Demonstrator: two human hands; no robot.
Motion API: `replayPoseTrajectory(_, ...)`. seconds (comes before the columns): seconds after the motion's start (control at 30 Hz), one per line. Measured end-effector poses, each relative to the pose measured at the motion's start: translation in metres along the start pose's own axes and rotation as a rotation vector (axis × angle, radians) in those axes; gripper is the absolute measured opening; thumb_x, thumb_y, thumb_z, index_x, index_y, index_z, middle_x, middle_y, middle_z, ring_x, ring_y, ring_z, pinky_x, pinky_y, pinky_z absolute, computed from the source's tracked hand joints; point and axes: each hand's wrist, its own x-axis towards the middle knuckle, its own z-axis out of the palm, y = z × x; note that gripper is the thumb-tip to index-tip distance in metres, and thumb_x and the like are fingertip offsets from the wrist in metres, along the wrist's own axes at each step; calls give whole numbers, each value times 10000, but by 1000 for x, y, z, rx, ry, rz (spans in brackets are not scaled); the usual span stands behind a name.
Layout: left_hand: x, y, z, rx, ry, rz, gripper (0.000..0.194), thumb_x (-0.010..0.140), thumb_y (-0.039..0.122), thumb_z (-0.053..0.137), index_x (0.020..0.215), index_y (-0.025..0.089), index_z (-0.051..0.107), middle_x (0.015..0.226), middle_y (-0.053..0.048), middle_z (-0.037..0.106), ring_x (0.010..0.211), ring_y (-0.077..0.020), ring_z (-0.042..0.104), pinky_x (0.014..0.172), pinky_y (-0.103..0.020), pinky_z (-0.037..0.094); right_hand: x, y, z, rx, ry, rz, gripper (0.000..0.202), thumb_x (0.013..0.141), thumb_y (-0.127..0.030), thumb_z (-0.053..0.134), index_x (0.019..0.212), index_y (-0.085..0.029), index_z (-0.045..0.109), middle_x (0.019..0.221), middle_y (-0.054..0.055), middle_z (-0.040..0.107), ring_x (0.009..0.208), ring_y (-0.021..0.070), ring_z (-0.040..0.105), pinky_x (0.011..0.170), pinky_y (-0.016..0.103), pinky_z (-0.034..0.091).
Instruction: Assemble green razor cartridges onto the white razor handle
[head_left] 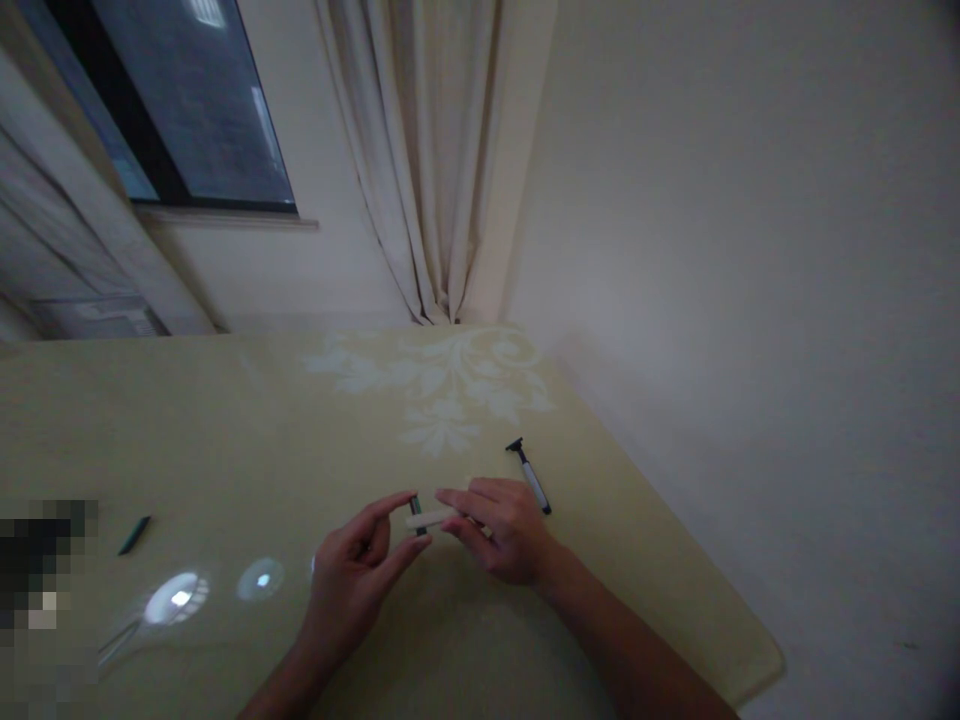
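My left hand (352,565) pinches a small dark razor head (417,508) at its two ends, between the index fingertip and the thumb. In my right hand (504,532) is a pale, narrow stick-like piece (427,519), gripped between thumb and fingers. Its free end lies across the razor head; whether the two are joined, I cannot tell. My right fingers cover the rest of the pale piece. Just beyond that hand a razor (531,478) with a grey and black handle lies on the table, its head pointing away from me.
A small dark green piece (135,535), resembling another razor head, lies on the left of the glossy table (262,430). Pixelated blocks hide something dark at the left edge. The wall (712,300) runs along the table's right side; a curtain (427,150) hangs behind.
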Motion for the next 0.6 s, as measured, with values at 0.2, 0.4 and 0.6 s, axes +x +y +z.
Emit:
replayPoseTrajectory(0.2,0,3,0,-8,6,9,498,796,487,839,1173,165,794,615,113,240,497,-92,307,517,-189,290,0,-1,-1,-6,13,33,463,1118,-483,482,1202,-137,779,753,50,707,611,151,576,603,294,393)
replayPoseTrajectory(0.4,1,4,-2,-1,13,19,474,807,476,826,1165,165,797,610,113,244,486,-91,313,501,-184,282,1,-4,-2,-26,2,-34,463,1120,-485,472,1197,-143,774,761,56,718,634,160,597,598,298,382)
replayPoseTrajectory(0.6,0,5,-3,7,19,32,467,796,468,845,1158,177,800,604,113,258,481,-89,322,498,-183,303,2,-5,-4,-7,16,8,469,1119,-481,475,1196,-129,776,748,53,709,613,153,587,596,295,391)
